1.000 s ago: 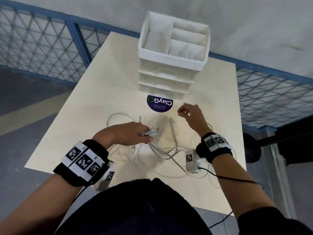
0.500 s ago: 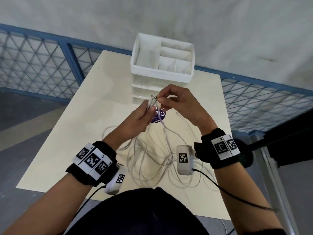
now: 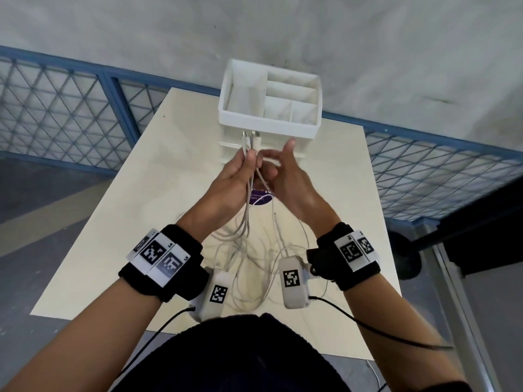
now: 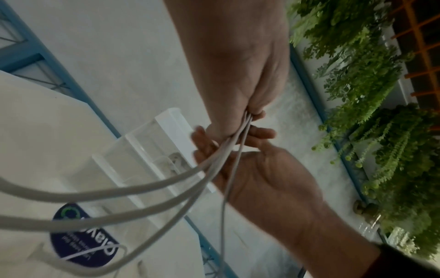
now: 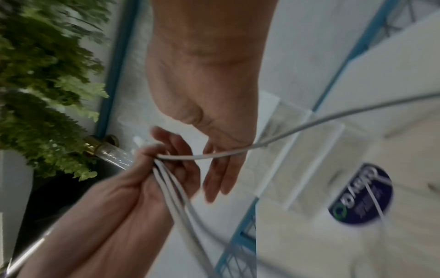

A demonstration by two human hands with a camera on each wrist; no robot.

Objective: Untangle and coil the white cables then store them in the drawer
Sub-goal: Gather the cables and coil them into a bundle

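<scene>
Thin white cables [image 3: 246, 176] are pinched near their plugs in the left hand [image 3: 229, 176], raised above the cream tabletop [image 3: 113, 222]. The right hand [image 3: 291, 179], fingers relaxed, touches one strand. Plugs should be kept aligned, strands drawn out singly; loops trail below.

My left hand [image 3: 232, 179] covers the stretch of white cables [image 3: 249, 219] it grips. The drawer unit [image 3: 268, 128] hides behind both hands below its top tray. My right wrist view is motion-blurred; the purple sticker [image 5: 361, 195] is unreadable there.
</scene>
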